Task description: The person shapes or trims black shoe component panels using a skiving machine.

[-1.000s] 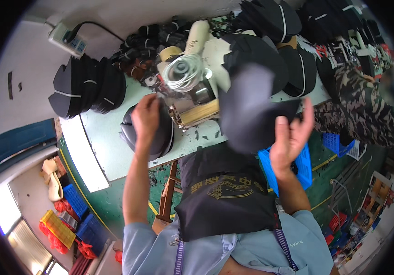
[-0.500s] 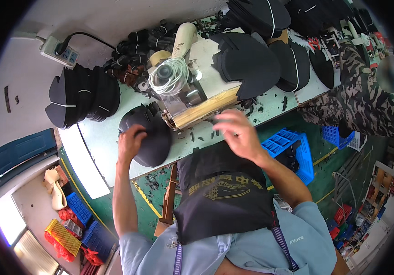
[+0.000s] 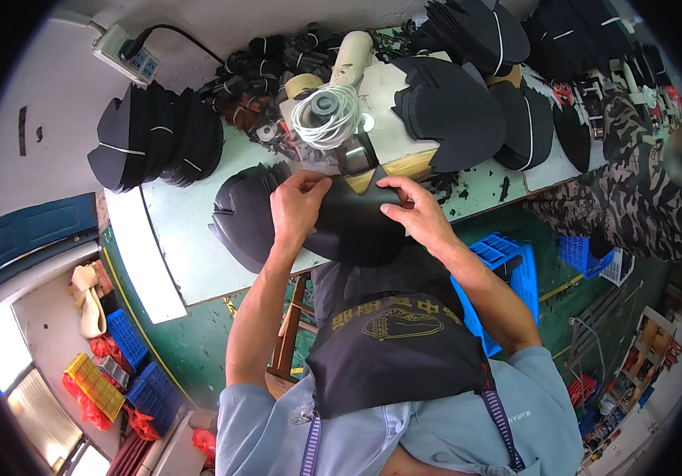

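Observation:
Both my hands hold one flat black shoe-upper piece (image 3: 353, 226) at the near edge of the pale green worktable (image 3: 190, 254). My left hand (image 3: 297, 202) pinches its upper left edge. My right hand (image 3: 412, 210) grips its upper right edge. The piece lies just in front of a small machine (image 3: 353, 155) with a spool of white cord (image 3: 325, 115) on top. A pile of similar black pieces (image 3: 242, 218) sits right beside my left hand.
Stacks of black pieces stand at the table's left (image 3: 155, 139) and right (image 3: 456, 107). A power strip (image 3: 123, 51) hangs on the wall. Another person in camouflage trousers (image 3: 634, 194) sits at right. Blue crates (image 3: 507, 270) lie on the green floor.
My left hand left the pile at left and my right hand came in from the right; both now meet on one black piece in front of the machine.

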`<action>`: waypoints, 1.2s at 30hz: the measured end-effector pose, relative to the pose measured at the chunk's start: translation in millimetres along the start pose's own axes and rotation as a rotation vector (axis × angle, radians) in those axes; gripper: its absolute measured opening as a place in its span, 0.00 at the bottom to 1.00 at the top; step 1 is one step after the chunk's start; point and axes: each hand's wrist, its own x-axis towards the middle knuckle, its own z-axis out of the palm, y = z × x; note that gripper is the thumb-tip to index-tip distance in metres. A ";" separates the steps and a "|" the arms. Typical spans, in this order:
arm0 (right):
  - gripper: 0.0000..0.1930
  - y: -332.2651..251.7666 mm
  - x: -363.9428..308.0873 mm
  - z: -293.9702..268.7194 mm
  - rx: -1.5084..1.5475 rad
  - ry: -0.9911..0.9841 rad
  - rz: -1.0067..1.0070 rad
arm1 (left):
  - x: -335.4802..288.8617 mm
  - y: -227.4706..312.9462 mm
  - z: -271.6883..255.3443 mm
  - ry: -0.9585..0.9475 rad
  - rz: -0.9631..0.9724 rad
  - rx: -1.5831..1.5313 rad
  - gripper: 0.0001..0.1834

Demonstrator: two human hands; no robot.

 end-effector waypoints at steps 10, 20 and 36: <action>0.18 -7.2 10.2 2.8 -0.348 0.070 -0.261 | -2.1 2.3 11.1 0.119 -0.014 -0.033 0.13; 0.20 -6.8 15.6 6.9 -0.381 0.179 -0.221 | 11.9 -3.5 23.6 0.244 0.128 0.056 0.13; 0.27 -63.7 -34.8 -76.8 -0.728 0.709 -1.073 | 57.8 -158.6 -78.3 0.288 0.390 0.801 0.27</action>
